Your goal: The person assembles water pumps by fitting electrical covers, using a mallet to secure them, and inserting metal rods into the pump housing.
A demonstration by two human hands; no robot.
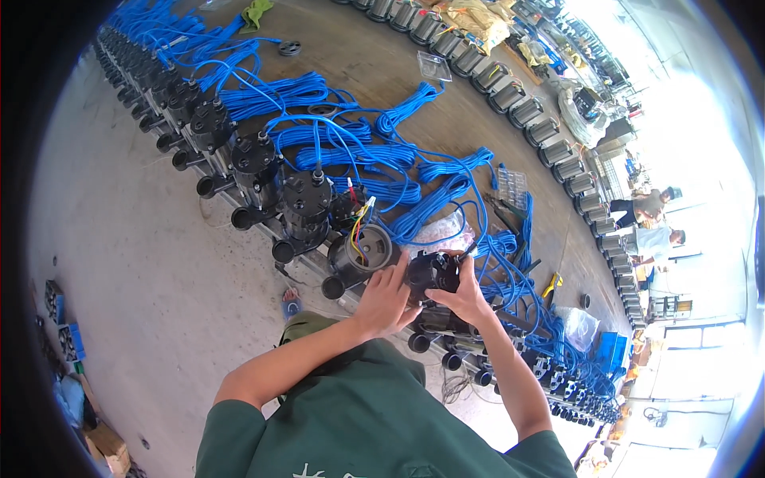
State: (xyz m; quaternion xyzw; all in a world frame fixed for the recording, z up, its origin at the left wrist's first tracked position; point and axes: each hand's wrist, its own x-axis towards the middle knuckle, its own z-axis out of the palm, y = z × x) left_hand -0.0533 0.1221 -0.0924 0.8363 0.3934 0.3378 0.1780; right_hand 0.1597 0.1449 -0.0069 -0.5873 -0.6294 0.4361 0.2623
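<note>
Between my hands is a black pump cover [431, 273], tilted, with a cable at its right side. My right hand [464, 296] grips it from the right, thumb across its near face. My left hand [386, 301] is closed at its left edge, fingers pointing away from me. Just left of the cover stands an open black pump body [371, 248] with a round grey top. Yellow, red and blue wires [360, 233] with white connectors rise out of it. The undersides of my left fingers are hidden.
Capped black pumps [305, 209] stand in a long row to the left, more to the right. Beyond lie blue cable coils [374, 159], a clear plastic bag [446, 231] and yellow-handled pliers [553, 284]. Metal cylinders [523, 111] line the far side; two people [649, 209] are at right.
</note>
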